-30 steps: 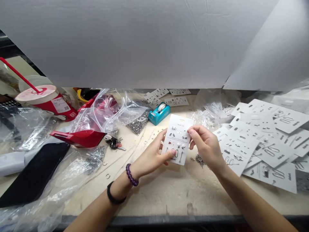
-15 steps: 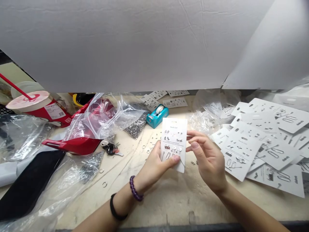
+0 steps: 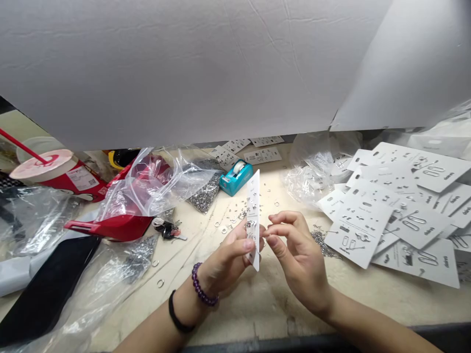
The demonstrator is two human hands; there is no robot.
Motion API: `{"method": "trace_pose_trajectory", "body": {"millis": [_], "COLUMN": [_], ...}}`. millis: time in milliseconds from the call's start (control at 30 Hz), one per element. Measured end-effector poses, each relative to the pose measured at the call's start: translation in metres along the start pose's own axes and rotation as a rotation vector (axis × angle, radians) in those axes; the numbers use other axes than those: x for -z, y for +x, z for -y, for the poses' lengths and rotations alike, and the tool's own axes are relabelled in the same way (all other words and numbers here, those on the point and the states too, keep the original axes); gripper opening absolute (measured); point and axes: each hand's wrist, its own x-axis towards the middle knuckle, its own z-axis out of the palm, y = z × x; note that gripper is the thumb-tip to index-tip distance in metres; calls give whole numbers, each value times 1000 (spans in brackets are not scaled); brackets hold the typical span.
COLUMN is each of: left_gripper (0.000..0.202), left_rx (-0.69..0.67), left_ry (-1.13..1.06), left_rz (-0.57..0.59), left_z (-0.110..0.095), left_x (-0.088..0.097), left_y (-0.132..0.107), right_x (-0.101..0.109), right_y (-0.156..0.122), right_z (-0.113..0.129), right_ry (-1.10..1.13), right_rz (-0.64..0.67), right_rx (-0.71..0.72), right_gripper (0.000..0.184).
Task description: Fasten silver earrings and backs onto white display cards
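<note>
My left hand (image 3: 228,254) grips a white earring card (image 3: 253,203) between thumb and fingers, turned almost edge-on. Small metal earrings and loops show on its left-facing side. Just right of the card, my right hand (image 3: 303,267) has thumb and index fingertips brought together near the card's back. Whatever may be between these tips is too small to make out. On the table beyond the card lie loose small metal pieces and rings (image 3: 224,230).
Many filled earring cards (image 3: 362,223) are heaped at the right, beside a pile of tiny metal parts (image 3: 324,243). A teal tape dispenser (image 3: 236,177) stands behind the hands. Plastic bags, a red scoop (image 3: 114,228), keys (image 3: 169,229), a phone (image 3: 44,289) and a cup (image 3: 79,174) occupy the left.
The card has turned from facing me to nearly edge-on in my left hand. My right hand has shifted left and down, its thumb and index finger now together near the card's back.
</note>
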Motion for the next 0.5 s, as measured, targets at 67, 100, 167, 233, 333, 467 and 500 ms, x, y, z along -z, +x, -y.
{"method": "trace_pose_trajectory", "body": {"millis": [67, 100, 167, 233, 333, 467, 500], "left_gripper": [38, 38, 37, 37, 40, 40, 40], "left_rx": [-28, -38, -43, -31, -15, -5, -6], "left_ry": [20, 23, 33, 44, 30, -10, -6], "left_rz": [-30, -45, -69, -82, -91, -112, -125], "left_z": [0, 0, 0, 1, 3, 6, 6], "left_x": [-1, -3, -5, -6, -6, -5, -5], "left_y": [0, 0, 0, 0, 1, 2, 2], "right_x": [-1, -1, -2, -4, -6, -7, -7], "right_y": [-1, -1, -2, -2, -3, -3, -3], "right_z": [1, 1, 3, 4, 7, 8, 8], "right_ry": [19, 30, 55, 82, 112, 151, 160], "right_rz": [6, 12, 24, 26, 16, 26, 26], "right_rx": [-17, -25, -44, -72, -122, -154, -160], "right_gripper": [10, 10, 11, 12, 13, 15, 15]}}
